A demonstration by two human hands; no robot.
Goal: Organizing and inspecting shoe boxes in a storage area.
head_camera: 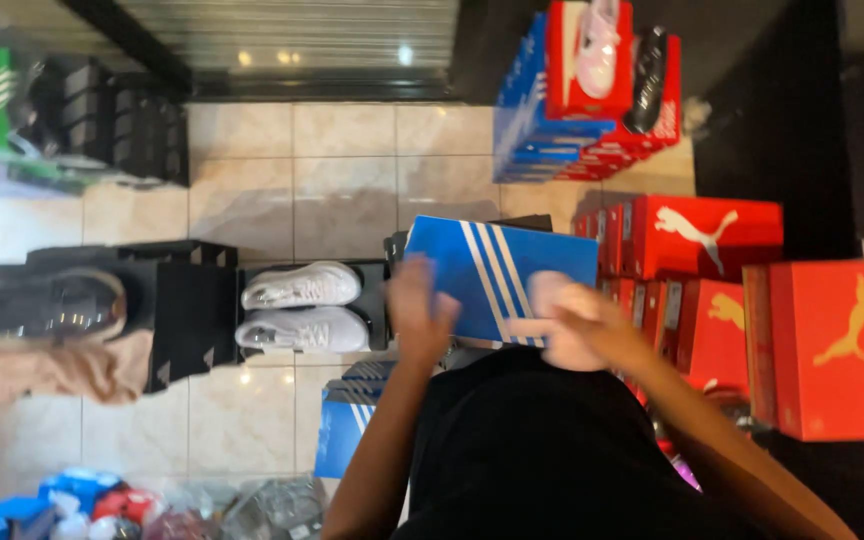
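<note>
Around the blue shoebox lid (497,280) with white diagonal stripes, the tiled floor (342,180) is crowded. Left of the lid lies an open black box (192,320) holding a pair of white sneakers (302,308), and farther left a dark shoe (42,305) rests on tan wrapping paper (52,370). Right of the lid stand red boxes (832,345) bearing a leaping-cat mark in white or gold, close packed and nearly touching it. Beyond the lid, a stack of blue and red boxes (552,130) carries a pink shoe (597,45) and a black shoe (647,80). Below the lid, another blue box (347,425) sits on the floor, partly hidden by the person's dark clothing. The left hand (417,305) is at the lid's left edge, fingers spread and blurred, so whether it grips cannot be told. The right hand (572,325) closes on the lid's lower right corner, fingers curled over it.
</note>
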